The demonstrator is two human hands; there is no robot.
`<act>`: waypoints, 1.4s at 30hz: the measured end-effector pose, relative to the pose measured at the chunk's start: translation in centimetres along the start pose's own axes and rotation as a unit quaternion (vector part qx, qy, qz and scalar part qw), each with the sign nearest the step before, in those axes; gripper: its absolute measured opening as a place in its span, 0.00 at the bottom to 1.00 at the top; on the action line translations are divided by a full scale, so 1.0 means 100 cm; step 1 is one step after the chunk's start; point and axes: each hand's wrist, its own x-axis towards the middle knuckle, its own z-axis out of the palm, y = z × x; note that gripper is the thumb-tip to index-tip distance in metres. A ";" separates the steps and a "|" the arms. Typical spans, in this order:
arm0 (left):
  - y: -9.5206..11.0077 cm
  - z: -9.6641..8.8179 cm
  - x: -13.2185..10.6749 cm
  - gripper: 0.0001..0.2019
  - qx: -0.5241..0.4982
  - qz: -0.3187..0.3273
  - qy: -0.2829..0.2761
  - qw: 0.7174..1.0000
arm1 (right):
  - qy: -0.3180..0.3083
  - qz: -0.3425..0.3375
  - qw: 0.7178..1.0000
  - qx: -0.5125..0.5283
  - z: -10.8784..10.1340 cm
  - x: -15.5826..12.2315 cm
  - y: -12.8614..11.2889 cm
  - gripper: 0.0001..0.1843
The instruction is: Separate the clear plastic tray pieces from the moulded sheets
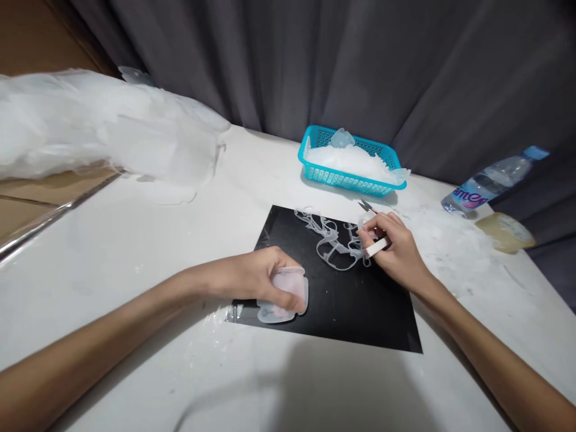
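My left hand [281,279] is closed around the sides of a stack of clear, frosted plastic pieces [270,313] with rounded outlines. The stack rests on a black mat [369,318], near its left edge. At the mat's right side, my right hand [393,246] is closed on a small pair of scissors [366,206]; dark pointed blades stick out past the fingers, and a white end [378,247] shows below them. Curly translucent plastic offcuts [335,243] lie at the back of the mat, reaching my right fingertips. Whether those fingers also pinch the offcuts, I cannot tell.
A turquoise basket [351,179] holding frosted plastic pieces stands behind the mat. To the right are a water bottle [490,183] and a roll of tape [506,233]. A big heap of translucent plastic [108,129] covers cardboard [40,198] at left. A grey curtain [279,60] hangs behind.
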 end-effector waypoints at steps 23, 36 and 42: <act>0.004 0.002 0.002 0.09 0.011 0.207 0.018 0.978 | -0.147 -0.103 0.973 -0.146 0.010 -0.016 -0.028 0.12; 0.005 0.004 -0.007 0.10 -0.005 0.329 0.069 0.942 | 0.114 0.176 0.971 -0.113 -0.154 0.021 0.033 0.29; 0.005 0.005 -0.007 0.09 -0.001 0.302 0.090 0.949 | -0.025 -0.032 0.958 -0.285 -0.208 -0.007 0.111 0.41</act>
